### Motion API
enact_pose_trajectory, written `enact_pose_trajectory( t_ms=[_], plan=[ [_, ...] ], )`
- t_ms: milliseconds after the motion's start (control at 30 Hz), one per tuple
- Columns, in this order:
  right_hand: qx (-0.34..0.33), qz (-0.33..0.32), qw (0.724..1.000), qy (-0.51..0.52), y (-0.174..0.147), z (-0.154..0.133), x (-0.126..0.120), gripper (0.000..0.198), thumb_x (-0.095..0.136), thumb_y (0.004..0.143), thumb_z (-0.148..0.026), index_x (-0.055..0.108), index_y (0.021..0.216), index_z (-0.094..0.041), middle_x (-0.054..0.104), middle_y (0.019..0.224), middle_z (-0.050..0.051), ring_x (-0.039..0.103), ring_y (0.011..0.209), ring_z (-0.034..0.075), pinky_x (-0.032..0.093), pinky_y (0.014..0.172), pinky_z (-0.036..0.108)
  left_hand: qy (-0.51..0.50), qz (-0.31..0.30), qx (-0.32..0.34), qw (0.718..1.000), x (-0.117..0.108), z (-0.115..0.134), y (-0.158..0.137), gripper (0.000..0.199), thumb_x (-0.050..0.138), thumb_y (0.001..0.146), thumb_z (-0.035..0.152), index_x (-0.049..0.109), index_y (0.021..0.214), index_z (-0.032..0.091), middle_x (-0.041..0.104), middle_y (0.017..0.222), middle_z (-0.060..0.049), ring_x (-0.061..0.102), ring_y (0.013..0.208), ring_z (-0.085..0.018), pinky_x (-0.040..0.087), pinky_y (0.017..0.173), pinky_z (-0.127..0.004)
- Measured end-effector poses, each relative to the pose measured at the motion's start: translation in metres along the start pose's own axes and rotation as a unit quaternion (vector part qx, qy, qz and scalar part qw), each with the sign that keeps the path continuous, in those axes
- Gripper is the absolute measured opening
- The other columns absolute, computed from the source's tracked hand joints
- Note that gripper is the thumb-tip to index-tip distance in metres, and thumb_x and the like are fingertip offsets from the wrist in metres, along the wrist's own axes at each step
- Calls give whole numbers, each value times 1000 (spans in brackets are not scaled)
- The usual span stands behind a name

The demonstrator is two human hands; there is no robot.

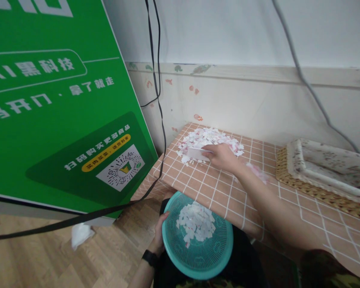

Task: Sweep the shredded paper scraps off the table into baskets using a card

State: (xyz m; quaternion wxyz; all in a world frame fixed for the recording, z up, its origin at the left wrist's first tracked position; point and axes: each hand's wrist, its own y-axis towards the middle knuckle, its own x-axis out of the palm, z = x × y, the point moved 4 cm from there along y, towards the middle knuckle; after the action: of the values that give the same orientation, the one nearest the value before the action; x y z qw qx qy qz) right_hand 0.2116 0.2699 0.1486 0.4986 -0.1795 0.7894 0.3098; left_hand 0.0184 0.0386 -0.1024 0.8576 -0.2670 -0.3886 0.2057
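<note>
My right hand point(222, 157) grips a flat white card point(198, 153), held on edge at the near side of a pile of torn paper scraps point(211, 137) on the table. Below the table edge, my left hand point(160, 230) is closed on the left rim of a round teal plastic basket point(202, 272). White paper scraps point(195, 222) lie in a heap in that basket. A few more scraps point(256, 172) lie under and beside my right forearm. Part of the left hand's fingers is hidden by the basket.
A brown checked cloth covers the table point(207, 186). On its right stands a cloth-lined wicker basket point(291, 172). A green sign panel point(63, 132) rises at the left, with a black cable point(162, 132) hanging before it. A white crumpled bag point(81, 235) lies on the wooden floor.
</note>
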Motion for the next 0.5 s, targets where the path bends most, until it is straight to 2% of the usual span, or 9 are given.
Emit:
enact_pose_trajectory(
  t_ms=[133, 267, 367, 500],
  plan=[
    [-11, 4, 999, 32, 0, -3, 0, 27, 52, 84, -20, 72, 102, -23, 74, 89, 5, 67, 80, 20, 44, 70, 30, -4, -14, -24, 1000, 4, -3, -2, 26, 72, 67, 36, 74, 79, 13, 74, 71, -7, 66, 65, -23, 50, 74, -36],
    [-14, -5, 999, 50, 0, -4, 2, 28, 51, 86, -21, 71, 104, -21, 74, 90, 6, 67, 78, 20, 45, 70, 31, -8, -42, -29, 999, 10, -4, -4, 28, 67, 72, 37, 74, 82, 12, 75, 76, -9, 68, 72, -25, 50, 77, -37],
    [-21, -13, 998, 51, -1, -5, 1, 26, 53, 84, -20, 72, 101, -21, 74, 90, 6, 67, 80, 20, 46, 71, 31, -7, -41, -50, 998, 12, -6, -4, 29, 65, 73, 38, 74, 80, 10, 75, 74, -9, 68, 71, -25, 50, 77, -36],
    [-12, 15, 998, 66, -1, -5, 1, 24, 55, 85, -21, 72, 102, -23, 75, 91, 4, 68, 81, 20, 47, 72, 31, 0, -33, -45, 998, 12, -6, -3, 30, 67, 73, 39, 74, 80, 11, 74, 72, -9, 67, 68, -24, 51, 74, -36]
  ],
)
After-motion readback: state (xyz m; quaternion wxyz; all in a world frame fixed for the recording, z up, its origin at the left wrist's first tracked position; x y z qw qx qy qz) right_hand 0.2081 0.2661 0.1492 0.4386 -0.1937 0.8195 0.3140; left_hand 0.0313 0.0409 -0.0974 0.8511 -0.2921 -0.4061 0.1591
